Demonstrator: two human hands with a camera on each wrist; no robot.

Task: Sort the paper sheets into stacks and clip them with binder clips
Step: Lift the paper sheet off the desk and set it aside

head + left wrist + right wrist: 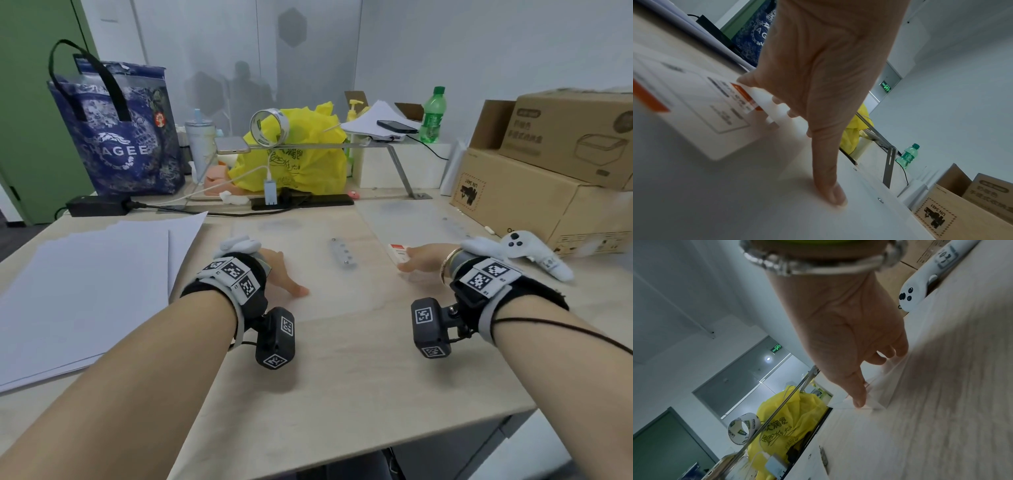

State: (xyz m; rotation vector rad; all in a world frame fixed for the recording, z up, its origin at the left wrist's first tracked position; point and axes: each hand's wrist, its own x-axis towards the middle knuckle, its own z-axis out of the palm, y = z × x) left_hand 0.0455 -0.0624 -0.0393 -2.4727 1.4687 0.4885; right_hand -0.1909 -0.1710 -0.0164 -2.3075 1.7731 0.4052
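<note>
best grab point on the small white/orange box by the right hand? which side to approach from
Take the small white box across its two long side faces, coming from above. It lies flat on the table with its broad printed face up, so only the narrow sides offer opposed surfaces. The right hand already touches its near end, thumb along one edge; probably span the width there rather than the length.

The blue bag (116, 133), far ahead of the left hand (277, 270), reads "CHAGEE". The cardboard box (513, 192) beyond the right hand (424, 257) bears "UN 3481". The tape roll (742, 428) reads "deli".
</note>
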